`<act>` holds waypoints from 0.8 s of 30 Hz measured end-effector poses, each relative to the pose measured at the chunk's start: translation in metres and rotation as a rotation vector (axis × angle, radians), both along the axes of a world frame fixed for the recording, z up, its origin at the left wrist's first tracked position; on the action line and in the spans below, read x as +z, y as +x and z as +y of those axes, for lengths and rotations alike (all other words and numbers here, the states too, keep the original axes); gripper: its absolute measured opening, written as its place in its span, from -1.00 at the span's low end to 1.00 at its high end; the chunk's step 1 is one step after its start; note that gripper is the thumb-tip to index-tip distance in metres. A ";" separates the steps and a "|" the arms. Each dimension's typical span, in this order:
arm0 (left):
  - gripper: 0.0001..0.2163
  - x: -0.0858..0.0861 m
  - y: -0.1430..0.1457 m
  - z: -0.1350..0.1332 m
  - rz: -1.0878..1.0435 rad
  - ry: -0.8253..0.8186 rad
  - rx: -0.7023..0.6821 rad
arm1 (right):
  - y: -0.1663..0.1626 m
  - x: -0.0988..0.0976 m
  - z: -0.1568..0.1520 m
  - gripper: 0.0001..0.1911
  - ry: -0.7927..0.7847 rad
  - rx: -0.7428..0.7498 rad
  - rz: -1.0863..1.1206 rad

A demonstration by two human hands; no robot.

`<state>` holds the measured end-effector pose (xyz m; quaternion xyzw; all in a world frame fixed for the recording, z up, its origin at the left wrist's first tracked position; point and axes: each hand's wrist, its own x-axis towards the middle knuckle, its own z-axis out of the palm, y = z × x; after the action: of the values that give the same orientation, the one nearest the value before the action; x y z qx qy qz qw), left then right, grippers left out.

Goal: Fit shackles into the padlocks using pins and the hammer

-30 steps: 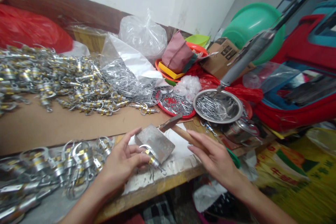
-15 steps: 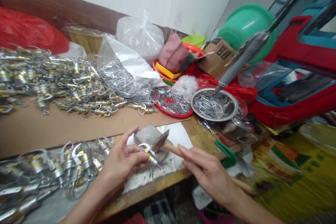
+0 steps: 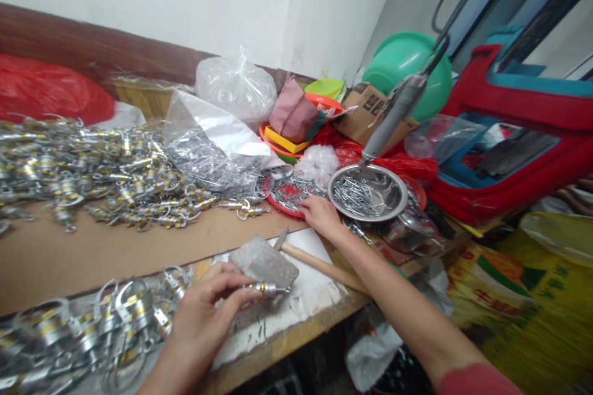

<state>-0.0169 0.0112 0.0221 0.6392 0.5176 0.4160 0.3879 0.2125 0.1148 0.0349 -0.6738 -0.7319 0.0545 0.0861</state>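
My left hand (image 3: 206,315) pinches a small silver and brass-coloured metal fitting (image 3: 269,288) between thumb and fingers. Its thin end with a small eye points right, beside the front edge of a grey block (image 3: 264,259) on white paper. Behind and right of the block lies a hammer (image 3: 324,265), its wooden handle resting under my right forearm. My right hand (image 3: 320,216) reaches over the near rim of a red tray (image 3: 281,210) holding small metal pins and red bits. Its fingers are drawn together at the tray; anything between them is too small to make out.
A steel bowl (image 3: 404,200) of pins stands right of the tray, under a hanging grey tool (image 3: 393,117). Similar fittings pile up at the back left (image 3: 125,166) and front left (image 3: 92,327). A clear bag (image 3: 208,154) of metal parts lies behind the cardboard (image 3: 152,247).
My right hand has let go of the hammer, now lying on the paper, and moved up to the red tray. My left hand has turned the fitting, so it lies more level.
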 end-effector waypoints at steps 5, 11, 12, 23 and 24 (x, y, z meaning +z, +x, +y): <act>-0.89 0.001 -0.001 0.001 0.021 -0.018 -0.076 | -0.011 0.001 0.045 -0.70 -0.118 -0.031 -0.039; -0.90 0.002 -0.004 -0.002 0.007 -0.005 -0.030 | 0.002 0.000 0.045 -0.76 -0.056 -0.012 0.118; -0.89 0.001 -0.004 -0.003 0.001 -0.011 -0.013 | 0.004 0.001 0.040 -0.79 -0.020 -0.016 0.164; -0.63 0.000 0.005 -0.001 -0.104 -0.023 0.053 | -0.059 0.002 -0.093 -0.93 0.061 0.310 1.032; -0.63 0.000 0.006 -0.001 -0.102 -0.021 0.061 | -0.061 0.001 -0.097 -0.92 0.050 0.309 1.061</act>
<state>-0.0113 0.0101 0.0226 0.5971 0.5206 0.4541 0.4077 0.1512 0.0182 0.0362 -0.4364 -0.6794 0.3813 0.4500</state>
